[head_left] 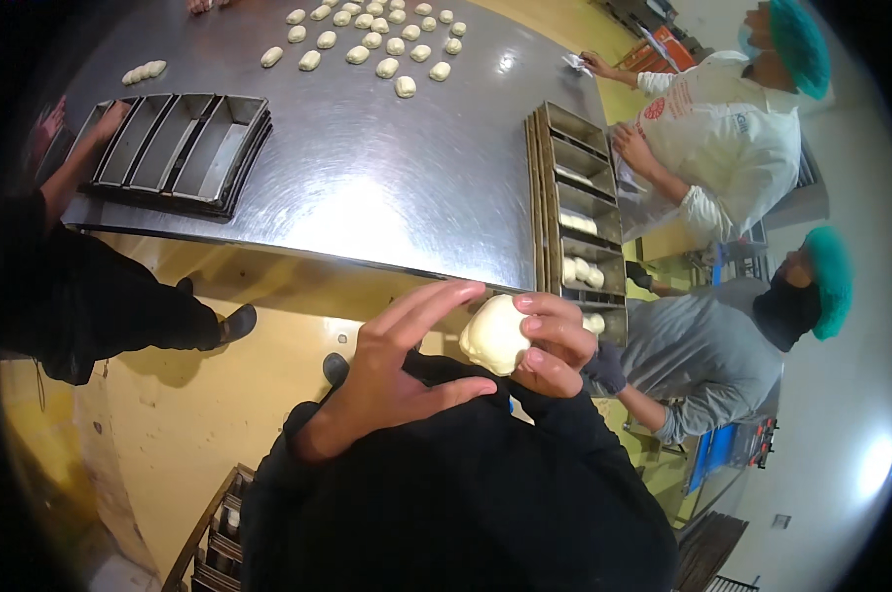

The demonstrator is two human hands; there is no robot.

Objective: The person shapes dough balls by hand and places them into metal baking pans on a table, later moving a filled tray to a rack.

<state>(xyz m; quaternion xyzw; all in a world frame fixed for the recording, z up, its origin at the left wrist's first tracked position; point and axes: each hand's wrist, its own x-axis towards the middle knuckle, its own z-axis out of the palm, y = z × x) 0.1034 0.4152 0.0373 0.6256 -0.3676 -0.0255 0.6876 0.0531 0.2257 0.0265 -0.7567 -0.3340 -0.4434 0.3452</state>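
Just off the table's near edge, a pale, rounded dough piece point(495, 336) is held up in front of my body. My right hand point(555, 340) grips it from the right, with the fingertips pressed on its side. My left hand point(397, 360) is beside it on the left, fingers stretched and thumb apart, with a gap to the dough. Many more dough pieces point(387, 67) lie in loose rows at the far side of the steel table point(397, 158).
A strapped set of loaf pans point(584, 207), some holding dough, stands at the table's right edge. Other stacked pans point(209, 148) sit at the left, a co-worker's hand on them. Two co-workers point(732, 128) in green caps stand at the right. Pan racks point(219, 533) are at lower left.
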